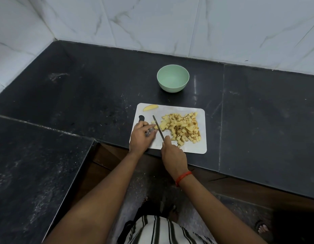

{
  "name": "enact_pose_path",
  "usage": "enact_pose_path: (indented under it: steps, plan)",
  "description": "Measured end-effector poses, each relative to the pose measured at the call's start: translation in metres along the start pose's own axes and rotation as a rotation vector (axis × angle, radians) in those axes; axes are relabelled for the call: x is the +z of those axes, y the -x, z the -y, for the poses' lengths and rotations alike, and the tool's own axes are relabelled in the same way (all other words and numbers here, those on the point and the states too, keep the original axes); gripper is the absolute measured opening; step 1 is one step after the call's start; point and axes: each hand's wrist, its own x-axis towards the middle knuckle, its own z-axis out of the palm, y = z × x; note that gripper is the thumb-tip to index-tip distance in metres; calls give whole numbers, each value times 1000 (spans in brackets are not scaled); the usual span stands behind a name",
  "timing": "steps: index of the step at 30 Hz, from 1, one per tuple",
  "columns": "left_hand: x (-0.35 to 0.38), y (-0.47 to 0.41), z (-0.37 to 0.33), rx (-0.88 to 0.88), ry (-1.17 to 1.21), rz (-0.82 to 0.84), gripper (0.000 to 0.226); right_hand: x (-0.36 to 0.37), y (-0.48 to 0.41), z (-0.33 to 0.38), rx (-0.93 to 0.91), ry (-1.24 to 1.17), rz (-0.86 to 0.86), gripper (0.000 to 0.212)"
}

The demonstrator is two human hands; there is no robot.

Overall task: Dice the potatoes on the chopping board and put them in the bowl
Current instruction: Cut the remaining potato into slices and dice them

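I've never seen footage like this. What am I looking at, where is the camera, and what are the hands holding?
There is no machine here: a person works with bare hands, and the single picture comes from a wide-angle camera worn on the head, looking down. The right hand grips a knife, blade over the white board. The left hand, fingertips blurred, holds a small potato piece beside the blade. A pile of diced potato lies on the board's right half, and one uncut wedge at its far left corner. Beyond the board a green bowl stands empty on the dark counter.
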Motion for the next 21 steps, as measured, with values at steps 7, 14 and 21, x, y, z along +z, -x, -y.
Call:
enact_pose_path:
  steps: [7,14,21]
  plan:
    - [1,-3,2,26,-40,19,26,0,-11,5,-30,-29,-5,25]
    - [2,-3,3,49,-66,19,23,-7,-10,0,-47,16,99,35]
    - [3,-3,0,3,-72,16,26,-14,17,-10,-59,117,181,30]
